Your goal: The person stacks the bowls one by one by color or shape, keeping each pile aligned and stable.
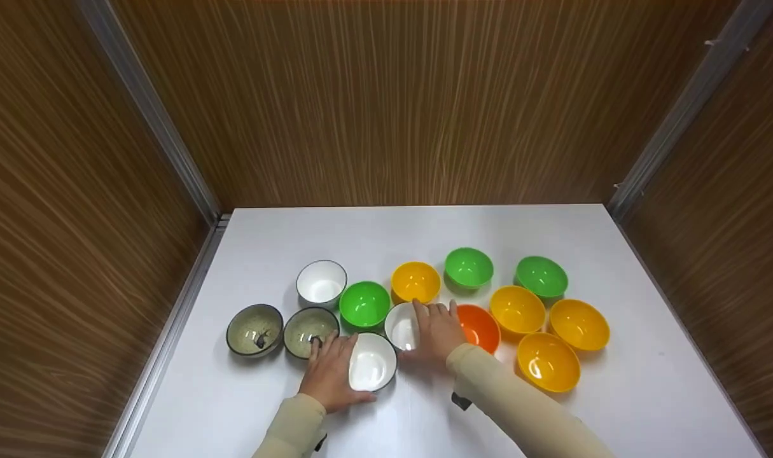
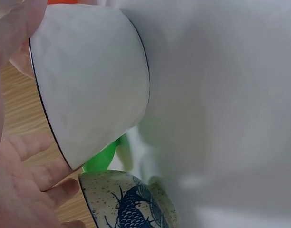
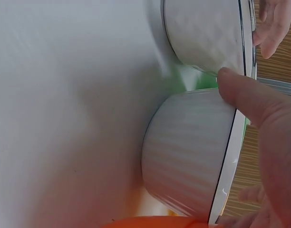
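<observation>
My left hand [image 1: 335, 372] spans the left side of the nearest white bowl [image 1: 372, 364], thumb at its near rim and fingers along the other side. In the left wrist view that white bowl [image 2: 91, 85] stands upright, dark-rimmed. My right hand [image 1: 436, 334] holds a second white bowl [image 1: 400, 327] just behind it. The right wrist view shows the right thumb [image 3: 245, 92] on the rim of this ribbed white bowl [image 3: 188, 152], fingers partly hidden beyond. A speckled bowl with a blue fish [image 2: 136, 204] sits beside the left fingers. An orange bowl [image 1: 481, 327] lies by the right hand.
Another speckled bowl [image 1: 254, 331] stands far left and a white bowl [image 1: 322, 281] behind. Green bowls [image 1: 365, 305] and several yellow bowls [image 1: 548, 362] spread across the middle and right. Wood-grain panels [image 1: 386, 102] wall the white table [image 1: 653, 381] at the back and sides.
</observation>
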{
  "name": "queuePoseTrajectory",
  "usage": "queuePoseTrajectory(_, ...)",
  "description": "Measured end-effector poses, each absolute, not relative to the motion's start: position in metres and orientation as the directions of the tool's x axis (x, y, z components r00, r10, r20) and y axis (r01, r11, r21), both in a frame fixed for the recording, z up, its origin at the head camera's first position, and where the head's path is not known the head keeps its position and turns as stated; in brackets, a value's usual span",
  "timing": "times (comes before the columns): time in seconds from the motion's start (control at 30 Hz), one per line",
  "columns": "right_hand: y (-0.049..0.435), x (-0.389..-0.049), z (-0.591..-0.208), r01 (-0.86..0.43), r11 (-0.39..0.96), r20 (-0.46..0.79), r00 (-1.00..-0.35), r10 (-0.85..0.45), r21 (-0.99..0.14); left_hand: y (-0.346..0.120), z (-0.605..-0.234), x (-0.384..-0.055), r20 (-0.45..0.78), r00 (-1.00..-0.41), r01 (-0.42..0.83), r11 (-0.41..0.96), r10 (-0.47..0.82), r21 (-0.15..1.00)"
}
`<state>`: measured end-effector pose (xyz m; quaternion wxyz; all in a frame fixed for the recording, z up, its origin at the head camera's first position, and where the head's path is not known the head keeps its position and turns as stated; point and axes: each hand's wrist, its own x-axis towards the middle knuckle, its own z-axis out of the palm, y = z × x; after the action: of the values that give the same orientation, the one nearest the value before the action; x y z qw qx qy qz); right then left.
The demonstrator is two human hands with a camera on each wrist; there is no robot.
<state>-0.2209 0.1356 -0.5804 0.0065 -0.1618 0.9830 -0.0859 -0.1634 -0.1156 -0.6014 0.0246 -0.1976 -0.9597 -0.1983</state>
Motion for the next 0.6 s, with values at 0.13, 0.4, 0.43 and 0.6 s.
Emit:
queuePoseTrajectory(0.13,0.136,-0.222,-0.577,-0.3,0.928,0.038,-0.953,-0.299,-0.22,-0.115,-0.604,-0.162,0.153,-0.922,0.387,0.839,0.356,0.382)
queuePoseTrajectory(0.4,0.142,-0.217,-0.555,-0.318,0.869,0.115,-0.948,-0.296,-0.38,-0.11,-0.605,-0.161,0.165,-0.929,0.37,0.825,0.332,0.428)
queuePoseTrajectory(0.43,0.142,-0.216,-0.552,-0.337,0.861,0.138,-0.942,-0.307,-0.382,-0.109,-0.606,-0.161,0.162,-0.931,0.364,0.824,0.326,0.433)
queuePoseTrajectory(0.6,0.142,-0.208,-0.539,-0.44,0.824,0.237,-0.896,-0.376,-0.357,-0.106,-0.607,-0.158,0.138,-0.942,0.333,0.82,0.305,0.465)
